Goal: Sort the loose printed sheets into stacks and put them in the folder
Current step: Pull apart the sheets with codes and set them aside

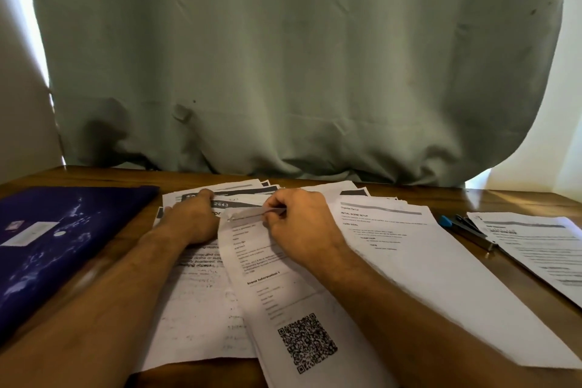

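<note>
At the top edge of the sheet with the square code (283, 287), my right hand (299, 227) has its fingers curled in a pinch on a lifted corner of paper, which I read as peeling that one page free of the ones under it. Just left of that sheet, my left hand (192, 220) lies flat with straight fingers pressing on the sheet with the dark banner (201, 287), most likely to pin the lower pages so they do not slide as the top one comes away. Both sheets belong to a loose fan of printed pages (248, 187) spread behind and beside the coded sheet, so the sorting looks barely begun. Right of the coded sheet and partly under my forearm lies a larger page of typed headings (419, 264). Farther right of that sheet, a blue-tipped stapler (466, 228) rests on the wooden desk (519, 198), with another printed page (535, 246) beyond it. Well left of the coded sheet, the dark blue folder (63, 236) lies closed and flat, handy for the finished stacks. A grey-green curtain (299, 57) hangs behind everything.
</note>
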Demonstrator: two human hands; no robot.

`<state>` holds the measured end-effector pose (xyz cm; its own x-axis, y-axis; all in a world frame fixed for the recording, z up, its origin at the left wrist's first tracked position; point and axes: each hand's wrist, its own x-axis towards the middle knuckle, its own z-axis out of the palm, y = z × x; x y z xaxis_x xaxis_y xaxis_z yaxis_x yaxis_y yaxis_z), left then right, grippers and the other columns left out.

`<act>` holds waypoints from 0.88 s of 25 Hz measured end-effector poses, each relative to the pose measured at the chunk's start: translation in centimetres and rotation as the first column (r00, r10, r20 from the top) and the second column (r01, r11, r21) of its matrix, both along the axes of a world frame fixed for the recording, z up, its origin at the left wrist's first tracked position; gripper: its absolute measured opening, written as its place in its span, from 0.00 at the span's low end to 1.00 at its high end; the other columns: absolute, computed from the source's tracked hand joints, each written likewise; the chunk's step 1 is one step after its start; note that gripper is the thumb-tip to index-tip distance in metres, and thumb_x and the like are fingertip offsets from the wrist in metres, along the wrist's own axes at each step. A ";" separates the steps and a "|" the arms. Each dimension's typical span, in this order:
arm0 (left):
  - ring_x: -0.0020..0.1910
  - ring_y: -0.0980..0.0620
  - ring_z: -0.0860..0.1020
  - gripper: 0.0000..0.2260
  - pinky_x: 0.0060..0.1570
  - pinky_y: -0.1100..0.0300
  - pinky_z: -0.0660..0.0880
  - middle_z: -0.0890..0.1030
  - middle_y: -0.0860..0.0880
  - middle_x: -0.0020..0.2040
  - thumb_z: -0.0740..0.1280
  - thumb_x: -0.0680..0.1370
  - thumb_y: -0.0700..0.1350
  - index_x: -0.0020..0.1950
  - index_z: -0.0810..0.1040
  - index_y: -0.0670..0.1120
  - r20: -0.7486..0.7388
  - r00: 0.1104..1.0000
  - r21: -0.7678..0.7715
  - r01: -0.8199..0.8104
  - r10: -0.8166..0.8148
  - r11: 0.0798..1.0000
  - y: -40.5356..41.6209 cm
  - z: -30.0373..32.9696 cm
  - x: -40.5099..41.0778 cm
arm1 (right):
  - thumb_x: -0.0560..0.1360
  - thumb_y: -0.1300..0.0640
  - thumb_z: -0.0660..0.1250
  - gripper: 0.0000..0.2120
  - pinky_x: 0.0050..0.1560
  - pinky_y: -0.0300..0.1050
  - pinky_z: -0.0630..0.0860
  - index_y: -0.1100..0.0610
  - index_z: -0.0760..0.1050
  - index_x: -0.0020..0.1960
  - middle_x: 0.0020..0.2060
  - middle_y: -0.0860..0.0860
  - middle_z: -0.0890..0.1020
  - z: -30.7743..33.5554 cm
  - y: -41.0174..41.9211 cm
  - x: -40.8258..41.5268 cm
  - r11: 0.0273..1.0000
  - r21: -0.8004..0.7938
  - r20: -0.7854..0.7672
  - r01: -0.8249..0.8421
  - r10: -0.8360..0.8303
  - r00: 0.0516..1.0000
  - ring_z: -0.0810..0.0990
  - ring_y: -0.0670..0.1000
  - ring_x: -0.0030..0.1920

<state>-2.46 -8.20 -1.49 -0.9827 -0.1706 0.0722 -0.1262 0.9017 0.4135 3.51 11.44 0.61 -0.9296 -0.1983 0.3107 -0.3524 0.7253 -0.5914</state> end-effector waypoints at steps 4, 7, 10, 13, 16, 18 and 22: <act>0.63 0.42 0.77 0.39 0.61 0.47 0.76 0.76 0.42 0.70 0.78 0.72 0.52 0.77 0.63 0.49 -0.126 0.992 0.104 -0.019 0.032 0.994 0.7 0.0 0.1 | 0.78 0.56 0.67 0.07 0.59 0.45 0.79 0.50 0.80 0.55 0.51 0.49 0.81 -0.3 0.3 0.4 1.000 0.004 0.028 -0.019 0.019 0.999 0.79 0.48 0.50; 0.59 0.44 0.78 0.35 0.56 0.48 0.77 0.78 0.43 0.66 0.80 0.69 0.51 0.72 0.71 0.47 -0.279 0.958 0.183 -0.019 0.070 0.983 0.7 0.2 0.0 | 0.78 0.56 0.67 0.07 0.57 0.47 0.80 0.51 0.80 0.55 0.49 0.49 0.82 -0.4 0.5 0.5 1.000 -0.011 0.029 -0.029 0.030 0.999 0.80 0.49 0.48; 0.51 0.48 0.80 0.25 0.49 0.51 0.79 0.80 0.45 0.59 0.80 0.70 0.50 0.64 0.76 0.48 -0.375 0.921 0.257 -0.007 0.106 0.966 0.3 0.2 -0.1 | 0.78 0.57 0.67 0.06 0.57 0.47 0.80 0.51 0.80 0.54 0.48 0.49 0.81 -0.4 0.6 0.6 0.999 -0.028 0.031 -0.030 0.031 0.999 0.80 0.48 0.49; 0.39 0.55 0.78 0.15 0.35 0.59 0.73 0.81 0.49 0.48 0.78 0.72 0.51 0.53 0.76 0.49 -0.407 0.904 0.307 -0.002 0.133 0.952 0.2 0.2 -0.2 | 0.78 0.57 0.67 0.07 0.59 0.45 0.78 0.51 0.80 0.55 0.49 0.48 0.81 -0.5 0.7 0.5 1.000 -0.014 0.035 -0.027 0.027 0.999 0.79 0.48 0.50; 0.38 0.55 0.78 0.12 0.31 0.60 0.70 0.81 0.52 0.42 0.75 0.74 0.54 0.46 0.75 0.49 -0.429 0.886 0.379 0.001 0.174 0.925 0.4 0.2 0.0 | 0.79 0.56 0.67 0.06 0.59 0.43 0.77 0.50 0.80 0.55 0.50 0.48 0.81 -0.6 0.8 0.5 0.999 -0.025 0.030 -0.028 0.029 0.999 0.78 0.48 0.50; 0.37 0.53 0.80 0.12 0.31 0.59 0.71 0.81 0.52 0.39 0.73 0.75 0.57 0.45 0.75 0.51 -0.438 0.881 0.413 0.019 0.181 0.910 0.6 0.2 0.3 | 0.79 0.55 0.67 0.06 0.58 0.44 0.78 0.50 0.80 0.54 0.48 0.48 0.81 -0.6 0.8 0.5 0.999 -0.023 0.019 -0.026 0.027 0.999 0.79 0.47 0.49; 0.38 0.51 0.81 0.16 0.32 0.59 0.72 0.82 0.51 0.38 0.69 0.76 0.62 0.44 0.76 0.50 -0.471 0.862 0.444 0.049 0.186 0.895 0.6 0.2 0.5 | 0.79 0.54 0.66 0.07 0.58 0.46 0.79 0.49 0.80 0.55 0.49 0.48 0.81 -0.5 0.9 0.4 1.000 -0.017 -0.023 -0.015 0.015 1.000 0.80 0.47 0.48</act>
<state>-1.97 -7.56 -1.31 -0.8195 -0.3648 0.4420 0.1441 0.6153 0.7750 3.95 12.36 0.14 -0.9192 -0.2066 0.3352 -0.3767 0.7096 -0.5955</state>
